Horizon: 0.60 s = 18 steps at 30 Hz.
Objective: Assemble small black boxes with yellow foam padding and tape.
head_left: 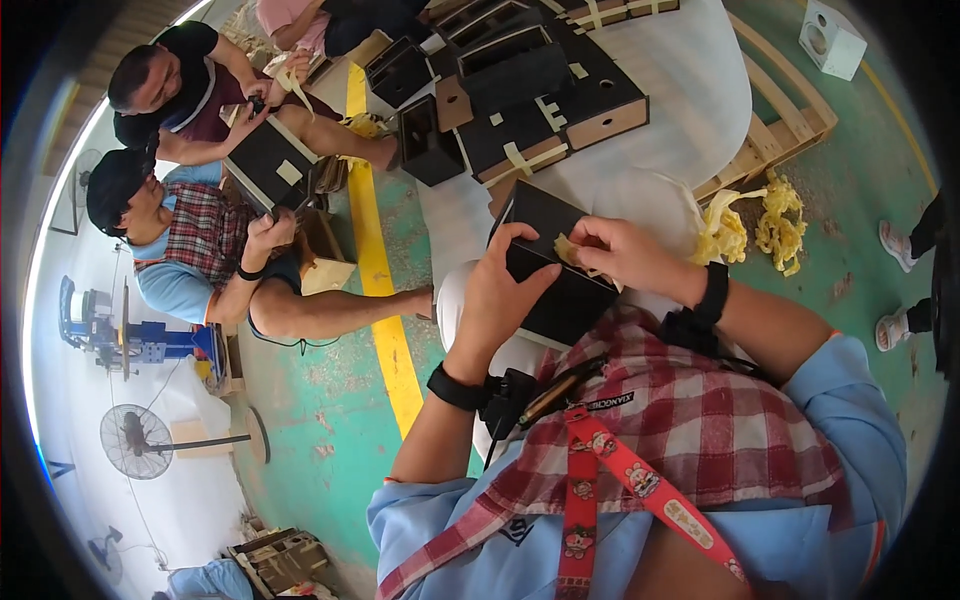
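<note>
A black box (553, 312) rests on my lap, tilted toward me. My left hand (492, 300) grips its left side, with the thumb on the upper face and the fingers curled over the edge. Over the same face, my right hand (628, 256) has its fingertips closed on a short piece of pale yellow tape (566, 249). Part of that tape is hidden under the fingers. Both wrists wear black straps with small devices.
Black boxes (603, 92) with tape strips stand ahead on a white-covered surface (690, 60) beside a wooden pallet (790, 120). Crumpled yellow tape (722, 228) lies to the right. Two people sit at left, one holding a black box (270, 165). A pedestal fan (137, 441) stands lower left.
</note>
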### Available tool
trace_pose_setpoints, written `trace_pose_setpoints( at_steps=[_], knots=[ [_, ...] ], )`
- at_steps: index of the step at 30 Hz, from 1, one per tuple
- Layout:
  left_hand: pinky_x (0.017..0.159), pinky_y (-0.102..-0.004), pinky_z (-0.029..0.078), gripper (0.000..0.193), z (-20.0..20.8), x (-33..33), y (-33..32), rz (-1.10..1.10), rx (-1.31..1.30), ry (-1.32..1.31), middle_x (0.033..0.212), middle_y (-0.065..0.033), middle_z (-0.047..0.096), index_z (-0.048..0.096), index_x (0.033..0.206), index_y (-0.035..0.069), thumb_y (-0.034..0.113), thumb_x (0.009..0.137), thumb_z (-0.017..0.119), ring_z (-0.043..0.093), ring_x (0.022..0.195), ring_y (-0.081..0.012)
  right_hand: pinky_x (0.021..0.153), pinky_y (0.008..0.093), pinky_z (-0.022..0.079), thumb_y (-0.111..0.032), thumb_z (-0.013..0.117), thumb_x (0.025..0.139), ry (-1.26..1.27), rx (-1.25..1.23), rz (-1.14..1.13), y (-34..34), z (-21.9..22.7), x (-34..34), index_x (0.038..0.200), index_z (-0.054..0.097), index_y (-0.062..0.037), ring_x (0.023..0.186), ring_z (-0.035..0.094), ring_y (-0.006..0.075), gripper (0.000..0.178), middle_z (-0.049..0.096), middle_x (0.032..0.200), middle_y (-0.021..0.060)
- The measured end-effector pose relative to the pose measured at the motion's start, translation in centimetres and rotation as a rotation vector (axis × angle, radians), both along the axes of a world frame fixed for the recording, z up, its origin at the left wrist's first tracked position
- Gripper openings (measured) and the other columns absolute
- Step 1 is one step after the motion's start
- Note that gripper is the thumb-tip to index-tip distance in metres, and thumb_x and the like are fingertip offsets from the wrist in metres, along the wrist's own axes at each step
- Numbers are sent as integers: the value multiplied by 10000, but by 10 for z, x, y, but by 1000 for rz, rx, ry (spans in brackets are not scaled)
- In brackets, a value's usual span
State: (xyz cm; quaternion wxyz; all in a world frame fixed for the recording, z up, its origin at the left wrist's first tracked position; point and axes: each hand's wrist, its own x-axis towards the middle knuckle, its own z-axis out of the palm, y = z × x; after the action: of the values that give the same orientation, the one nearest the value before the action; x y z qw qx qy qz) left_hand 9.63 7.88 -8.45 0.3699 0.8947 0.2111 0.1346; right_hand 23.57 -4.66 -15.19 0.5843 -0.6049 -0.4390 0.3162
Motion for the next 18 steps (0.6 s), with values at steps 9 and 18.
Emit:
trace_pose_setpoints(
  at_steps=[9,18],
  knots=[
    [717,-303,443,399,-2,3,5,-38,-3,57,844,-87,580,519,963,73,201,658,743,566,780,-208,452,225,378,-167,555,880,236,-167,137,0,4,3,890,550,-5,524,462,51,162,557,700,2],
    [704,-303,448,403,-3,6,-1,-16,0,60,822,-93,581,526,943,67,203,641,756,568,757,-224,458,220,367,-153,561,875,264,-184,160,0,4,3,878,564,-13,534,462,56,140,558,696,3]
  ],
)
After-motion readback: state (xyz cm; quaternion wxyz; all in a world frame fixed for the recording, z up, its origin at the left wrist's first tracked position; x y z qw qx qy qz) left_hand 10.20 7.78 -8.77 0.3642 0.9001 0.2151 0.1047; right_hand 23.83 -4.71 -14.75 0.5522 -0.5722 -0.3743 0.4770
